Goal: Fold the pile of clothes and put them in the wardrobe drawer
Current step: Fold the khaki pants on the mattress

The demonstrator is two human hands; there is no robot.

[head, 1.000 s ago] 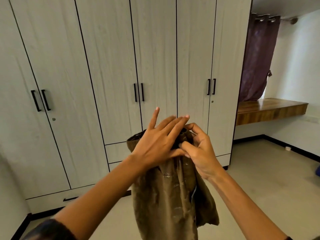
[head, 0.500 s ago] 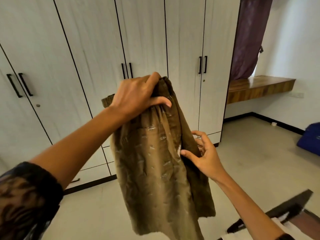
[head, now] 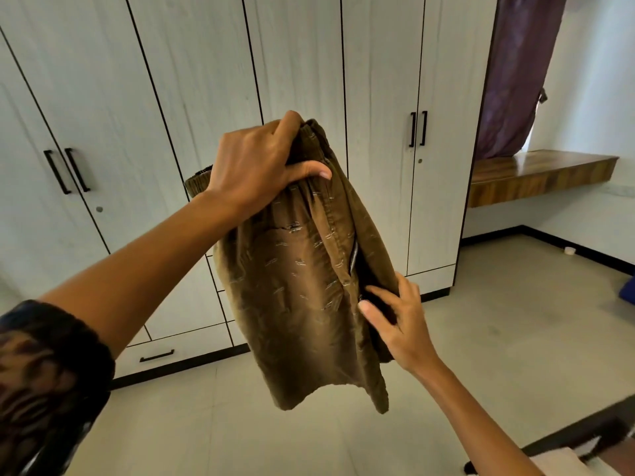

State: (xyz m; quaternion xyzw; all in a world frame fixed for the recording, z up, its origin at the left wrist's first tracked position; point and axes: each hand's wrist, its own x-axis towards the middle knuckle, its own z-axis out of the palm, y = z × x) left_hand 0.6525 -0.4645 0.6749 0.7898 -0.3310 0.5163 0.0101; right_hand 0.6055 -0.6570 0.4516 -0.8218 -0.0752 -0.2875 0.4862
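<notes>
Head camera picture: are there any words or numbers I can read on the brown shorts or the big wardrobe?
None: no word, number, label or sign can be read anywhere.
brown shorts: only small pale dashes in the cloth, a pattern, not letters; no tag shows.
wardrobe doors: plain, no writing or stickers.

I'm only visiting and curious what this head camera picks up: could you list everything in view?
shorts: one, brown with pale flecks, hanging before the wardrobe
wardrobe: one, white with black handles, along the back wall
drawer: one with a handle in view, white, wardrobe's foot, lower left
curtain: one, purple, top right
shelf: one, brown wood, right wall
sleeve: one, dark patterned, lower left
left hand: one, grips the shorts' waistband
right hand: one, pinches the shorts' side edge lower down
</notes>
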